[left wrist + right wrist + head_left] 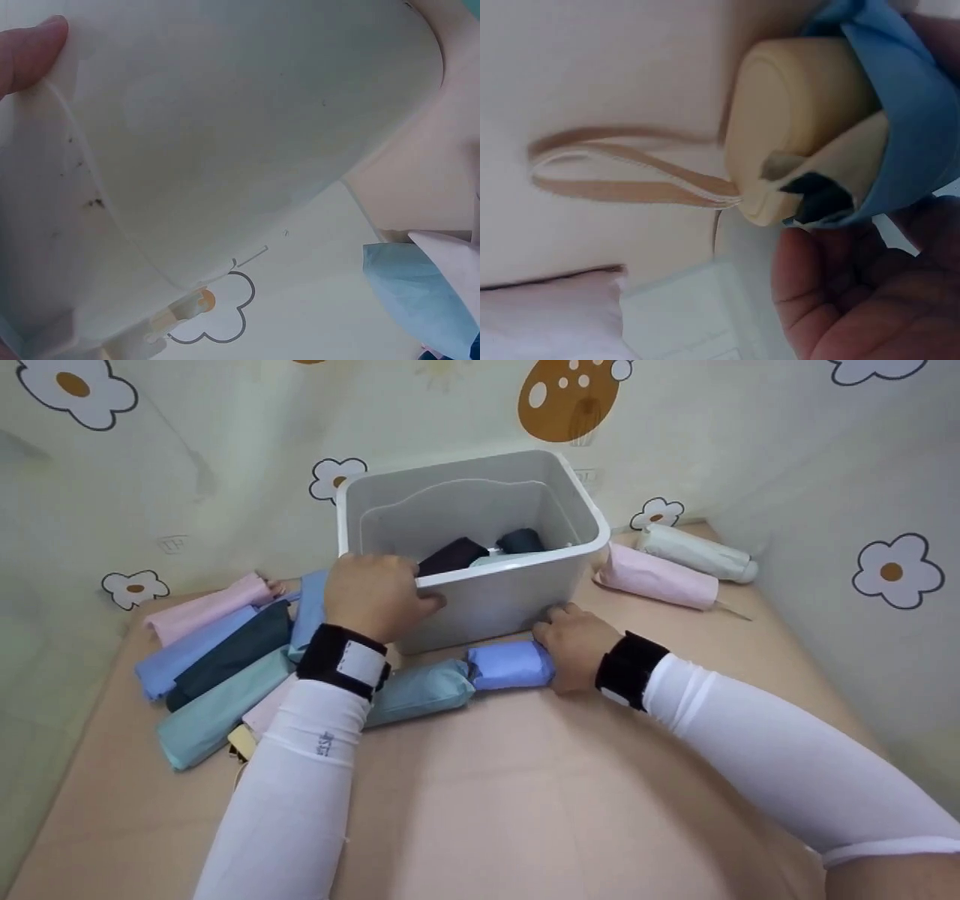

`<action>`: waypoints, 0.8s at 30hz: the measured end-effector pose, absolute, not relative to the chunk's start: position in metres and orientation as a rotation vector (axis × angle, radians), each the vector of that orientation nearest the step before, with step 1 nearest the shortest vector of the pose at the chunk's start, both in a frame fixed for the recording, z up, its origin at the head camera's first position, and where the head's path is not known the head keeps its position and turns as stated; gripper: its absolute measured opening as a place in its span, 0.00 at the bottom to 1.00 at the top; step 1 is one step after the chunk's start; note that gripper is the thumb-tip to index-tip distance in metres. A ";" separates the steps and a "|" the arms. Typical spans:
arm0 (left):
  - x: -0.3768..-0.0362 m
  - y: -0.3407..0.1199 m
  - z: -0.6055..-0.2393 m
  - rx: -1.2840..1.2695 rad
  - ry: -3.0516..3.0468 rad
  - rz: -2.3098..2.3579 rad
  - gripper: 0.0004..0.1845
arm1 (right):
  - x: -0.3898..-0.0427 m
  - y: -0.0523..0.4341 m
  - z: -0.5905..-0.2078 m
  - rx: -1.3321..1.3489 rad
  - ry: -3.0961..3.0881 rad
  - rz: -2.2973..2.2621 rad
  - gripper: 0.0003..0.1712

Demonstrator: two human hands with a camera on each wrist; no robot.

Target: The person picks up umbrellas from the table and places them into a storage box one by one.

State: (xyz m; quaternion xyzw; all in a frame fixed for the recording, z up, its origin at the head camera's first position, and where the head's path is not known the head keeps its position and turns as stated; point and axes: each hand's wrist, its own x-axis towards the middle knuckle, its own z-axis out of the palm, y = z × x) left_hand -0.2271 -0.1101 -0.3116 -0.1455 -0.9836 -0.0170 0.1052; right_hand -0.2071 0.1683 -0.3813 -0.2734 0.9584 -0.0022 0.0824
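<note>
the left hand (373,594) grips the bin (480,577) rim at nine o'clock; the right hand (574,645) closes on the blue umbrella (510,664) below it. the dangling strap (622,166) may catch on the rim.

Bin (480,585) sits mid-worktop (525,795), folded umbrellas inside it. Pile of umbrellas (225,660) to its left, two more (675,566) to its right. One umbrella (510,666) lies just before it.

White arm sleeves, sm. dark print on left; black wrist straps w/ white patches.
</note>
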 end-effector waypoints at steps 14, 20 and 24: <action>-0.228 -0.111 -0.311 -0.460 -2.890 -0.034 0.27 | -0.212 0.194 -0.330 -0.834 2.744 -0.879 0.32; -0.229 -0.112 -0.312 -0.439 -2.872 -0.063 0.27 | -0.219 0.188 -0.292 -0.681 2.738 -1.333 0.31; -0.228 -0.111 -0.313 -0.413 -2.902 -0.073 0.26 | -0.228 0.181 -0.276 -0.570 2.686 -1.582 0.31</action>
